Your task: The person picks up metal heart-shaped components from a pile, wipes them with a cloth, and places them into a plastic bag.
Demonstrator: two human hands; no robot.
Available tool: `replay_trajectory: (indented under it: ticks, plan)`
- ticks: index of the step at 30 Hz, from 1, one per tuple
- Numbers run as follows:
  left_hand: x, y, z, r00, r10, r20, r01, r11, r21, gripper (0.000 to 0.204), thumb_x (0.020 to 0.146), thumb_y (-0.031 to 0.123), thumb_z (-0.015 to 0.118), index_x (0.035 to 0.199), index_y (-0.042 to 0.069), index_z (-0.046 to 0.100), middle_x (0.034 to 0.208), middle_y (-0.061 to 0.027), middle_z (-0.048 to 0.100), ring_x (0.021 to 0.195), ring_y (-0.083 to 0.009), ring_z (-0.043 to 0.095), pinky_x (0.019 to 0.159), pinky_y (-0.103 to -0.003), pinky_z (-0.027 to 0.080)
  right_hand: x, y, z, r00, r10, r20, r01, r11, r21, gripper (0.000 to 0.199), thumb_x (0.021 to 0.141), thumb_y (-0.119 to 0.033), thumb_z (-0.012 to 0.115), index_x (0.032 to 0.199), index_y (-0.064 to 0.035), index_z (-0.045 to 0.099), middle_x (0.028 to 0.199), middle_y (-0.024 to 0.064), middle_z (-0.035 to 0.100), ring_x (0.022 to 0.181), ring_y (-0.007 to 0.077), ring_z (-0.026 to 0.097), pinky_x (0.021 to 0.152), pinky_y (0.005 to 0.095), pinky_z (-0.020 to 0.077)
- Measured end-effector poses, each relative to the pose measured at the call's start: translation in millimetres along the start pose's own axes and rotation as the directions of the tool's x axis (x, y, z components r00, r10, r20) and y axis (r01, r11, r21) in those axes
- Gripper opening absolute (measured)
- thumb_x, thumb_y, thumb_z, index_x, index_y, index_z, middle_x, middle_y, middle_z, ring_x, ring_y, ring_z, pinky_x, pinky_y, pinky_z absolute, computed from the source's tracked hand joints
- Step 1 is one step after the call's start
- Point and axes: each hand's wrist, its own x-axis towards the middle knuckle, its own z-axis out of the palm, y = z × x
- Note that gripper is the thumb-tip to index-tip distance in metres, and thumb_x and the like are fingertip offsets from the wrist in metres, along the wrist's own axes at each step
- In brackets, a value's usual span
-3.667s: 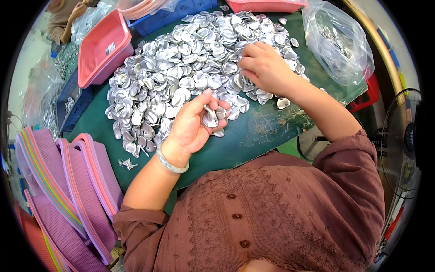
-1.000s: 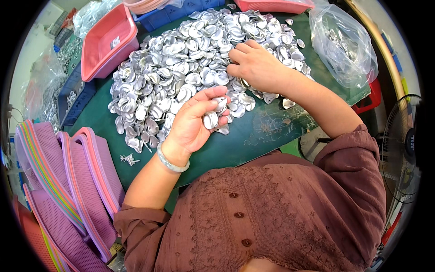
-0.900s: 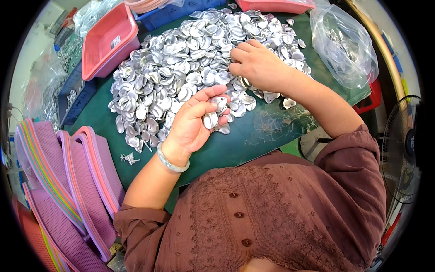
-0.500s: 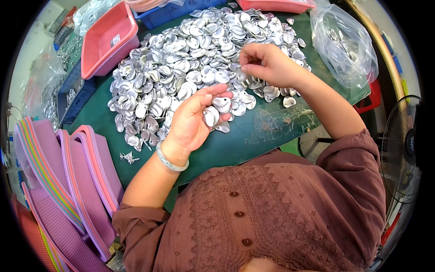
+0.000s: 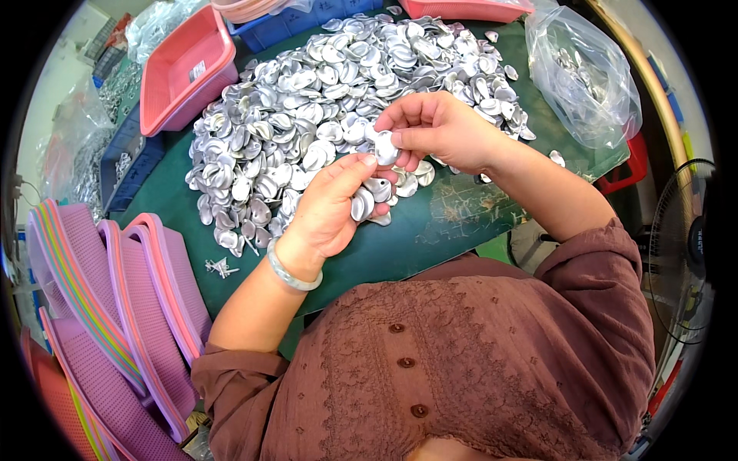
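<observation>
A wide heap of silver metal petal-shaped pieces (image 5: 307, 84), some with a small hole visible, covers much of the green tabletop (image 5: 415, 238). My left hand (image 5: 323, 211), palm up in front of the heap, cups a few silver petal pieces (image 5: 364, 204) in its curled fingers. Close beside it, my right hand (image 5: 446, 138) pinches one silver petal piece (image 5: 386, 150) between thumb and fingers. The left fingertips come up to this piece's lower edge; whether they grip it I cannot tell.
Pink trays (image 5: 181, 81) and blue bins (image 5: 307, 23) border the heap. A clear plastic bag (image 5: 584, 84) with metal parts lies far right. Purple baskets (image 5: 154, 300) stack at left. Small metal bits (image 5: 221, 267) lie near the left edge; a fan (image 5: 684, 253) stands right.
My right hand has come left and down from over the heap to my left hand, with a petal piece in its pinch. The left thumb has lifted toward that piece.
</observation>
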Motion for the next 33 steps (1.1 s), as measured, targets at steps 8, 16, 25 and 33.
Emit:
replay_trajectory:
  ticks: [8, 16, 25, 33]
  plan:
    - [-4, 1, -3, 0.997, -0.024, -0.073, 0.023, 1.0, -0.005, 0.023, 0.089, 0.022, 0.048, 0.099, 0.003, 0.053, 0.084, -0.0086, 0.06, 0.073, -0.0162, 0.058, 0.054, -0.026, 0.047, 1, 2, 2, 0.998, -0.001, 0.058, 0.003, 0.999, -0.034, 0.013, 0.083, -0.003, 0.053, 0.095, 0.0012, 0.055, 0.078, 0.0038, 0.059, 0.064, 0.0088, 0.057, 0.055, 0.0197, 0.0448]
    - [-7, 2, -7, 0.997, -0.064, 0.051, 0.065, 0.998, -0.019, 0.03, 0.089, 0.028, 0.047, 0.098, 0.0, 0.056, 0.084, -0.0102, 0.061, 0.073, -0.0183, 0.058, 0.054, -0.027, 0.046, 1, 1, 11, 0.996, -0.091, 0.017, 0.091, 0.994, -0.053, 0.008, 0.082, -0.001, 0.054, 0.089, -0.0003, 0.054, 0.077, 0.0022, 0.057, 0.066, 0.0077, 0.055, 0.059, 0.0202, 0.0449]
    - [-8, 1, -8, 0.998, -0.036, 0.053, 0.038, 0.999, -0.035, 0.024, 0.088, 0.025, 0.05, 0.093, 0.003, 0.057, 0.082, -0.0078, 0.06, 0.072, -0.0152, 0.057, 0.055, -0.025, 0.045, 2, 7, 11, 0.978, -0.203, 0.055, 0.204, 0.978, -0.033, 0.008, 0.08, -0.003, 0.056, 0.088, -0.0015, 0.055, 0.074, -0.0002, 0.055, 0.067, 0.0058, 0.052, 0.06, 0.0199, 0.043]
    - [-8, -2, -6, 0.999, -0.025, 0.038, 0.026, 1.0, -0.018, 0.021, 0.087, 0.025, 0.052, 0.091, 0.005, 0.057, 0.081, -0.0049, 0.06, 0.071, -0.0119, 0.057, 0.054, -0.022, 0.045, 1, 6, 10, 0.974, -0.223, 0.031, 0.225, 0.964, -0.142, 0.005, 0.077, -0.004, 0.056, 0.081, -0.0016, 0.055, 0.071, -0.0016, 0.054, 0.064, 0.0044, 0.049, 0.058, 0.0192, 0.0402]
